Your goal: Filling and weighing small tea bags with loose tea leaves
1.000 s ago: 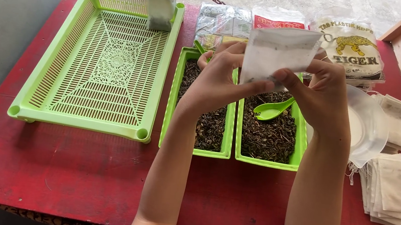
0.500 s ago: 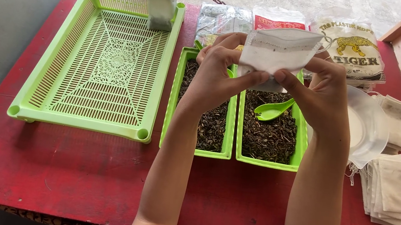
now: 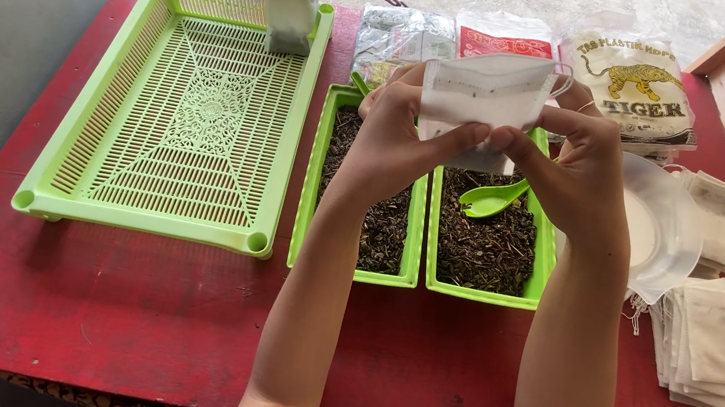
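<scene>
Both hands up over the middle of the red bench (image 3: 140,315), pinching one white filter bag (image 3: 482,94) btwn them. Left hand (image 3: 398,130): grip clamped on bag's left side, thumb on its lower edge. Right hand (image 3: 581,165): grip clamped on the lower right part, thumb tip meeting left thumb. Bag held above two narrow green trays (image 3: 418,237) of dark loose tea, w/ a green scoop (image 3: 490,198) in the right one. Big green slotted tray (image 3: 182,110) toward the left edge, one filled bag (image 3: 288,15) leaning at its far rim. Stack of empty bags (image 3: 710,348) near the right edge, white plastic lid (image 3: 669,229) just beside it.
</scene>
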